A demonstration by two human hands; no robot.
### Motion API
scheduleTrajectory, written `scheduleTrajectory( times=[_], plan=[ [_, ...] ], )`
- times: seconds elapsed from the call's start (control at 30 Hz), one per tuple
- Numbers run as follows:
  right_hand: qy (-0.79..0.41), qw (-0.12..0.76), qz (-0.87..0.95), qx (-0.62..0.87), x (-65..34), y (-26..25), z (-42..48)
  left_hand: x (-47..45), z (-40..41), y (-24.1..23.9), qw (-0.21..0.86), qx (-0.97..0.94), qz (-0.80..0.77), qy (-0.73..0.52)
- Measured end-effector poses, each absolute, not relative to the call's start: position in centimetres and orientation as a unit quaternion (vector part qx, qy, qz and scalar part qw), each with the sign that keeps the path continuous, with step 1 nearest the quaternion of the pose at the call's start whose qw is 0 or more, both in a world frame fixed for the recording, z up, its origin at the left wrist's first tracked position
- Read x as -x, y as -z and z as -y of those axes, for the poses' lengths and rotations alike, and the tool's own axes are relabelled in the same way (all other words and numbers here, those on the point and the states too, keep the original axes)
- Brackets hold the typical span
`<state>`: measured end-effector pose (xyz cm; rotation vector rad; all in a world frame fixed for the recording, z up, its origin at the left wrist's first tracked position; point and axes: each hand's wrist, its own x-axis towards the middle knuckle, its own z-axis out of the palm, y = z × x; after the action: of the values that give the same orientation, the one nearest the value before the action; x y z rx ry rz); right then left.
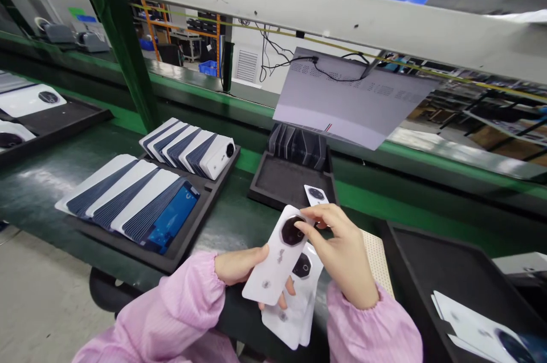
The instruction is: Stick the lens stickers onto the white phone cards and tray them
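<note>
My left hand (239,265) grips a thin white phone back panel (273,272) by its lower sides, thumb on its face and fingers behind. The panel is tilted and has a dark octagonal camera area near its upper end. With thumb and index finger, my right hand (337,243) pinches the upper corner beside that camera area. Below, more white panels (286,323) lie overlapped on the green bench, partly hidden by the held one. A small white piece with a dark round window (316,195) rests behind my right hand.
On the left, a black tray (183,249) carries fanned stacks of panels (132,198). Ahead stands a black tray (273,178) with dark sheets (297,146), under a hanging grey panel (342,101). To the right, another tray (427,255) holds white panels (474,323).
</note>
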<state>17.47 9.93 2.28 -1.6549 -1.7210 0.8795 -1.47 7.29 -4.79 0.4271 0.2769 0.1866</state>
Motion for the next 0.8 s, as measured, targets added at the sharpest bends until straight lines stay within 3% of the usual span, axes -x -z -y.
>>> scheduleTrajectory(
  times=[0.2, 0.4, 0.53, 0.63, 0.73, 0.8],
  plan=[
    [-0.378, 0.301, 0.620, 0.618, -17.4, -2.0, -10.3, 2.1, -7.8, 3.7, 0.932, -0.311, -0.162, -0.096],
    [-0.451, 0.255, 0.610, 0.600, -18.6, -2.2, -10.8, 2.1, -8.0, 3.7, 0.923, -0.339, -0.167, -0.070],
    [-0.364, 0.239, 0.674, 0.596, -17.6, -2.8, -10.0, 1.5, -7.3, 4.6, 0.951, -0.249, -0.161, -0.083],
    [-0.356, 0.200, 0.764, 0.499, -16.5, -4.9, -8.6, 1.2, -6.8, 5.3, 0.966, -0.130, -0.168, -0.145],
    [-0.476, 0.142, 0.804, 0.328, -16.7, -7.7, -7.7, 1.2, -6.8, 5.5, 0.971, -0.076, -0.149, -0.169],
    [-0.511, 0.143, 0.795, 0.294, -17.6, -8.9, -7.7, 1.3, -6.9, 5.5, 0.983, -0.083, -0.102, -0.132]
  ],
)
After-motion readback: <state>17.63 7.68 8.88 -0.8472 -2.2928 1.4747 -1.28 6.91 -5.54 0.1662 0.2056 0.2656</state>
